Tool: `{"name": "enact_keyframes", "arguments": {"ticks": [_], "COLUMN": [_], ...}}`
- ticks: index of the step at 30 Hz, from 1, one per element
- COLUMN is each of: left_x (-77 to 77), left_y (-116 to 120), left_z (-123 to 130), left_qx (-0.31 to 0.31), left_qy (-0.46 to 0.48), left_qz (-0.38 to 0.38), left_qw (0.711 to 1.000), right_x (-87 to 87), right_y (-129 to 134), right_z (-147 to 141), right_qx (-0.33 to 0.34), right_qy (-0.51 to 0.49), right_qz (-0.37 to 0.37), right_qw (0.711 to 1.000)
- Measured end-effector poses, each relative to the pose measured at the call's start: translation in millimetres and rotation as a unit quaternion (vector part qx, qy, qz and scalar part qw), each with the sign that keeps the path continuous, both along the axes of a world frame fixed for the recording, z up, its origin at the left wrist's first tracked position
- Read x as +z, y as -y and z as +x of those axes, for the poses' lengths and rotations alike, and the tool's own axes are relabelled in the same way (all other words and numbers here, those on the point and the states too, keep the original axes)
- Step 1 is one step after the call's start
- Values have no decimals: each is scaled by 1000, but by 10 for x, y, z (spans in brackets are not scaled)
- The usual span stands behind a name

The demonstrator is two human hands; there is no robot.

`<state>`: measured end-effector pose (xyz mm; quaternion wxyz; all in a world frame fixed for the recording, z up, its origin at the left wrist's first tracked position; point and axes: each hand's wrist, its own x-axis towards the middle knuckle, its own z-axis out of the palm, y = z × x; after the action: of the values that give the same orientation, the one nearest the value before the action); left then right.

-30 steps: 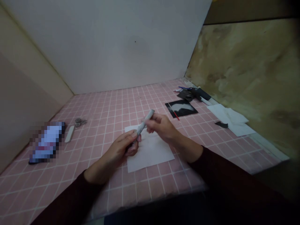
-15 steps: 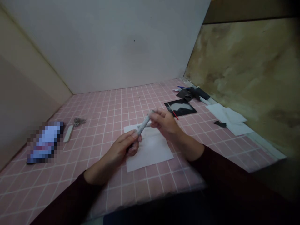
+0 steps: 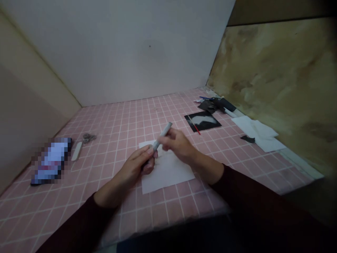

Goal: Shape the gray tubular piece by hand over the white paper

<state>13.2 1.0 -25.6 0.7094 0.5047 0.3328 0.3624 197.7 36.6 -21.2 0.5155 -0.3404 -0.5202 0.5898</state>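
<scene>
A grey-white rolled tube (image 3: 165,130) slants up and to the right above a white sheet of paper (image 3: 168,172). My left hand (image 3: 143,160) is closed round its lower end. My right hand (image 3: 176,142) has thumb and fingers closed on the tube's middle, just above the left hand, and its fingertips are slightly blurred. The upper end of the tube sticks out free past the right fingers. The sheet lies flat on the pink checked table cover (image 3: 118,123), partly under both hands.
A pixelated phone-like object (image 3: 52,160), a white strip (image 3: 77,151) and grey scissors (image 3: 88,137) lie left. To the right are a black sheet (image 3: 210,121) with a red-ended stick (image 3: 196,128), dark scraps (image 3: 207,106) and white papers (image 3: 259,130) beside the wall.
My right hand has slid down and left along the tube, from its upper end to its middle, leaving the top end uncovered. My left hand has hardly moved.
</scene>
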Motion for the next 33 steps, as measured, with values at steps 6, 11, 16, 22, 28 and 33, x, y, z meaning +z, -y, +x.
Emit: {"name": "enact_keyframes", "arguments": {"ticks": [6,11,16,22,28,33], "left_x": [-27,4,6,5,-7,-3], "left_y": [-2,7,18,18,5,-2], "left_z": [0,10,12,11,8,-1], "left_qx": [1,2,10,2,12,-1], "left_qy": [-6,-7,-24,-25,-17,-39], "left_qz": [3,1,5,6,3,7], "left_qw": [1000,1000,1000,1000,1000,999], "right_x": [-14,3,-6,3,-7,-18], "right_y": [5,-3,13,4,29,-21], "right_z": [-5,10,-4,11,-39,14], "right_qx": [15,-37,10,-84,42,-89], "right_qy": [6,-32,5,-60,28,-59], "right_qz": [-17,-7,-21,-18,-45,-12], "right_qw": [1000,999,1000,995,998,994]}}
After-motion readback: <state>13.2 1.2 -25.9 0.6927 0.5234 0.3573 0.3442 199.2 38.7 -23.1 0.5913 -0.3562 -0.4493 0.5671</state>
